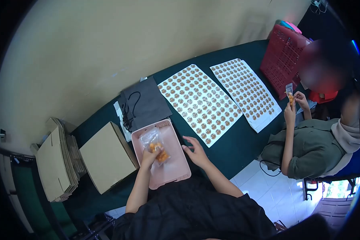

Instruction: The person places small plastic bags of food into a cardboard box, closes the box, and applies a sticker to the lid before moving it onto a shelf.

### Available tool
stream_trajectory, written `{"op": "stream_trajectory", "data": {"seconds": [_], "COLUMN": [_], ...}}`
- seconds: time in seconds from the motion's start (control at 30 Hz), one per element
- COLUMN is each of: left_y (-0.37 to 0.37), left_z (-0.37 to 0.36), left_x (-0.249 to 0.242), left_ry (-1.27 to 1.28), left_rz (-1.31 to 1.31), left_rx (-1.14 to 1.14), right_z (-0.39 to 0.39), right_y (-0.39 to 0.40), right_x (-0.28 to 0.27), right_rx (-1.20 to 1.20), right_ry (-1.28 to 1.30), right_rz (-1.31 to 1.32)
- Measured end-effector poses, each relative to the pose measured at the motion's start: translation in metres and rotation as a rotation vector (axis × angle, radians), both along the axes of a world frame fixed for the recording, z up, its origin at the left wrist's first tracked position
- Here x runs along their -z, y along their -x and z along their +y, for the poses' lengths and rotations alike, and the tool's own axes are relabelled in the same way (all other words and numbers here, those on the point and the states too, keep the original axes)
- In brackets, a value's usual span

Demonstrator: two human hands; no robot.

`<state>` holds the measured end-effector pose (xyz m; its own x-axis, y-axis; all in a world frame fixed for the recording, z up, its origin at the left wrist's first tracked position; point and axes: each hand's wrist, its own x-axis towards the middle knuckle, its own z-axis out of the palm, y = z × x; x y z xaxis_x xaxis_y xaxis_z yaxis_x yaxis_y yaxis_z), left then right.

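At frame centre, the left hand fingers pinch a snack pouch over the pink tray. The right hand rests loosely open and empty beside it. The sticker sheets above look nearly full, so most labelling seems left.

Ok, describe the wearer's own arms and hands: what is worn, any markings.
Both forearms are bare. The left hand and right hand wear no gloves; no rings, watch or markings can be made out. A black garment covers the torso and upper arms, its sleeves ending near the elbows.
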<state>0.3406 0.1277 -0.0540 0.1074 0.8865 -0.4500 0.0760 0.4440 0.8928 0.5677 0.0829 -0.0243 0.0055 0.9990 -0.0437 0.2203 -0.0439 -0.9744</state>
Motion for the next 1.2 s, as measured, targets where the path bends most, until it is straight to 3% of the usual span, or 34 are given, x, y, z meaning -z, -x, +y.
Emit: {"op": "stream_trajectory", "data": {"seconds": [0.13,0.2,0.27,0.33,0.37,0.43,0.6,0.7,0.87,0.93,1.0,1.03,1.13,1.17,1.2], "left_y": [0.012,-0.008,-0.021,-0.047,-0.060,-0.087,-0.152,-0.171,-0.171,-0.167,-0.169,-0.170,-0.172,-0.173,-0.174], "left_z": [-0.006,-0.021,-0.019,-0.014,-0.012,-0.009,-0.031,-0.032,-0.042,-0.043,-0.044,-0.045,-0.043,-0.042,-0.039], "left_x": [0.039,0.021,0.002,-0.031,-0.036,-0.042,-0.011,0.022,0.042,0.043,0.042,0.040,0.031,0.027,0.019], "left_ry": [-0.014,-0.210,-0.256,-0.566,-0.564,-0.777,-0.812,-0.711,-0.737,-0.829,-0.817,-0.804,-0.767,-0.769,-0.727], "left_rz": [0.004,0.641,0.530,0.702,0.697,0.819,0.698,0.721,0.785,0.849,0.858,0.863,0.811,0.811,0.585], "left_rx": [0.120,-0.149,-0.134,0.016,0.007,0.434,0.833,0.975,0.952,0.943,0.936,0.929,0.878,0.871,0.738], "right_z": [-0.007,-0.012,-0.018,-0.022,-0.023,-0.024,-0.023,-0.021,-0.018,-0.015,-0.012,-0.011,-0.006,-0.008,-0.008], "right_y": [-0.038,-0.070,-0.083,-0.091,-0.089,-0.081,-0.083,-0.089,-0.092,-0.094,-0.096,-0.099,-0.110,-0.112,-0.111], "right_x": [0.029,0.058,0.059,0.070,0.066,0.063,0.063,0.064,0.064,0.070,0.077,0.081,0.083,0.083,0.078], "right_rx": [0.320,0.381,0.400,0.407,0.372,0.355,0.291,0.218,0.136,0.170,0.435,0.434,0.635,0.636,0.631], "right_ry": [-0.025,-0.147,-0.127,-0.181,-0.252,-0.262,-0.308,-0.339,-0.271,-0.294,-0.095,-0.098,0.188,0.183,0.180], "right_rz": [-0.166,-0.474,-0.554,-0.565,-0.623,-0.640,-0.711,-0.765,-0.847,-0.795,-0.420,-0.422,0.354,0.453,0.450]}}
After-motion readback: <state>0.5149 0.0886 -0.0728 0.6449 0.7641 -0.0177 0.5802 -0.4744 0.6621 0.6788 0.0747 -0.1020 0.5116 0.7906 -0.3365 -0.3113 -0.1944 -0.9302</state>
